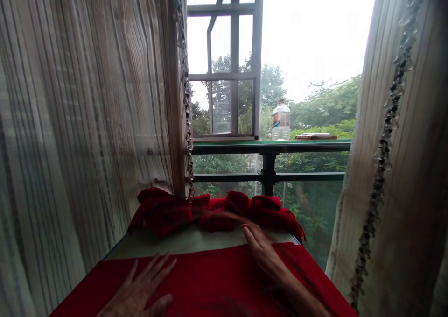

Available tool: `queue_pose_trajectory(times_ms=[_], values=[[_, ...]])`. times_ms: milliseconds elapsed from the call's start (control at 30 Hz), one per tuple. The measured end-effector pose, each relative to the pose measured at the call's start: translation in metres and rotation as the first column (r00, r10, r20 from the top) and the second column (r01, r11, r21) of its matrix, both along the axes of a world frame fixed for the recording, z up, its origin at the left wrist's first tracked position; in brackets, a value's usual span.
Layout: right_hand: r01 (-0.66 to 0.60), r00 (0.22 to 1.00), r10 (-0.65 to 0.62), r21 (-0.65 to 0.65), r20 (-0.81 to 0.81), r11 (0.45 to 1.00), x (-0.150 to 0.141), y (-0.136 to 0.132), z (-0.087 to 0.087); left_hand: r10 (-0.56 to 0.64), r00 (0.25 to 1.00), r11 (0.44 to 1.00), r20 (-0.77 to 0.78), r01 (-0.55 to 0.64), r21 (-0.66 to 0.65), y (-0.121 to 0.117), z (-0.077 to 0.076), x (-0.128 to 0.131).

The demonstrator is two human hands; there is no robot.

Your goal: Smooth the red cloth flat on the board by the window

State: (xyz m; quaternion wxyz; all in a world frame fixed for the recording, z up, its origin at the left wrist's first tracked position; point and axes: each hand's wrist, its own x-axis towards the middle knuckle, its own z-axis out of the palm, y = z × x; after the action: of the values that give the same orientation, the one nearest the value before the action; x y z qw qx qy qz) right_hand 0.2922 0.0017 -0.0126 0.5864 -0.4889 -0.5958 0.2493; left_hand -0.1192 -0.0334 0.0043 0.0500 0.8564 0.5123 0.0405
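A red cloth (pixel 210 279) lies flat over the near part of a pale board (pixel 206 240). My left hand (pixel 143 284) is over its left side, fingers spread, holding nothing. At the cloth's far edge, right of the middle, is my right hand (pixel 259 242). Its fingers point forward and look stretched out, though motion smears them and a faint blurred streak runs leftward from the fingertips. I cannot tell whether either palm presses on the cloth. Bunched red fabric (pixel 161 214) with fringed ends lies in folds across the board's far end.
Striped curtains hang at the left (pixel 94 97) and right (pixel 378 121), edged with beaded trim. Beyond the board stands a dark railing (pixel 227 148). On its ledge are a plastic bottle (pixel 281 121) and a flat brown item (pixel 315 137). An open window frame (pixel 257 65) is behind.
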Motion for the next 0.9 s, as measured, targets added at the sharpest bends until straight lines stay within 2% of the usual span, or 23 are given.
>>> queue_pose_trajectory(times_ms=[133,300,433,600,700,800,900], values=[[-0.032,0.993,0.031,0.005,0.116,0.999,-0.005,-0.005,0.001,-0.031,0.999,0.999,0.020,0.031,0.045,0.011,0.005,0.012],[-0.036,0.961,0.042,-0.027,0.272,0.999,-0.001,-0.012,-0.001,-0.175,0.983,0.970,0.057,0.162,0.178,0.009,0.008,0.064],[-0.034,0.921,0.066,-0.089,0.383,0.995,0.003,-0.016,-0.003,-0.340,0.937,0.939,0.087,0.333,0.080,0.004,0.005,0.102],[-0.020,0.863,0.089,-0.141,0.497,0.990,0.006,-0.021,0.004,-0.270,0.961,0.962,0.053,0.266,0.065,0.012,0.011,0.120],[-0.005,0.827,0.097,-0.165,0.555,0.986,0.006,-0.024,0.010,-0.294,0.955,0.955,0.037,0.292,0.051,0.014,0.017,0.132],[0.010,0.797,0.094,-0.170,0.596,0.985,0.007,-0.026,0.013,-0.364,0.930,0.928,0.052,0.357,0.105,0.009,0.009,0.145],[0.011,0.769,0.101,-0.170,0.631,0.985,0.009,-0.026,0.013,-0.367,0.929,0.921,0.044,0.356,0.155,0.007,-0.003,0.152]])
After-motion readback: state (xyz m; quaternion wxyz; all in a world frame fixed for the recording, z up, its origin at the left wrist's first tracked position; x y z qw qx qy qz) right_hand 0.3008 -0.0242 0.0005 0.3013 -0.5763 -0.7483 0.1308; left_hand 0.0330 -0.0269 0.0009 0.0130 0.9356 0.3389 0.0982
